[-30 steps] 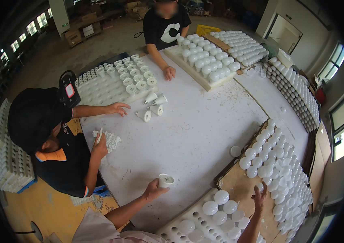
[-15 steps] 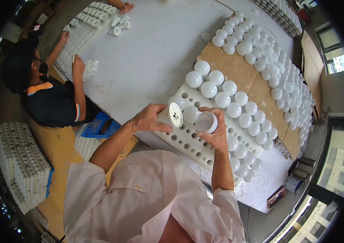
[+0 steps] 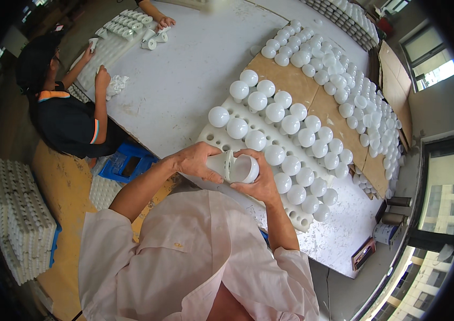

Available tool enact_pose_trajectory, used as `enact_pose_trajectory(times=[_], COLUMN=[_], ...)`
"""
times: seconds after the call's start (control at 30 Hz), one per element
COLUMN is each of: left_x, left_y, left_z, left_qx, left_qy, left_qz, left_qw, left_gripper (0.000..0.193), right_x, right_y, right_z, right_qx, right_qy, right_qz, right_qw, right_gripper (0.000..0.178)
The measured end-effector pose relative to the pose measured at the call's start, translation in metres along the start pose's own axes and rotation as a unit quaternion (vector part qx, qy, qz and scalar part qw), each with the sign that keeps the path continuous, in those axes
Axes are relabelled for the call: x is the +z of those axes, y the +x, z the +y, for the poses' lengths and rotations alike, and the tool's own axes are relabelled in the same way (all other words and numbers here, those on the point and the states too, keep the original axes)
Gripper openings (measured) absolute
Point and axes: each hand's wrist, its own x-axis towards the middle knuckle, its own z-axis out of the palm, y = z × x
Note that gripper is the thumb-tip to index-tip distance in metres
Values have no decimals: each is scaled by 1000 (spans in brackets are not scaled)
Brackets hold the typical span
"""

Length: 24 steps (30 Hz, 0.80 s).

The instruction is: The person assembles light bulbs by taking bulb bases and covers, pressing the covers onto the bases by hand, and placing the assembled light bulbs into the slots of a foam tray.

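In front of my chest, my left hand (image 3: pixel 196 161) is closed round a white cone-shaped bulb base (image 3: pixel 217 162), its flat round face turned to the right. My right hand (image 3: pixel 264 179) grips a hollow white bulb cover (image 3: pixel 245 169) by its side. Base and cover are side by side, rim against rim or nearly so; the cover looks tilted, and I cannot tell whether they touch all round. Just beyond my hands lies a white foam tray (image 3: pixel 211 132) with round holes, carrying rows of glossy white globes (image 3: pixel 255 140).
Brown cardboard (image 3: pixel 304 91) lies on the table under many more white domes (image 3: pixel 339 95). At the far left, a co-worker (image 3: pixel 58 115) handles bulb bases on another tray (image 3: pixel 110 51); another person's hand (image 3: pixel 166 22) reaches in. Stacked trays (image 3: pixel 21 219) stand at left beside a blue crate (image 3: pixel 128 163).
My hands have come together, so the bulb base and cover, apart before, now meet. The base's face has turned toward the cover. The view has shifted, showing more of the tray's globes.
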Motion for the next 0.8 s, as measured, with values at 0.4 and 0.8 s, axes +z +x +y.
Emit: enact_pose_trajectory(times=[0.4,0.8], left_x=[12,12], left_y=[-18,-18], left_z=[19,11], left_qx=[-25,-87], left_qy=[95,39], left_qz=[18,-31], left_qw=[995,995], left_gripper=[44,46], right_x=[15,31], right_y=[-8,-8], right_z=[-17,-13], right_qx=[13,15], right_qy=[-174,-196], right_qz=[-67,-83], right_qw=[982,977], right_gripper=[81,77])
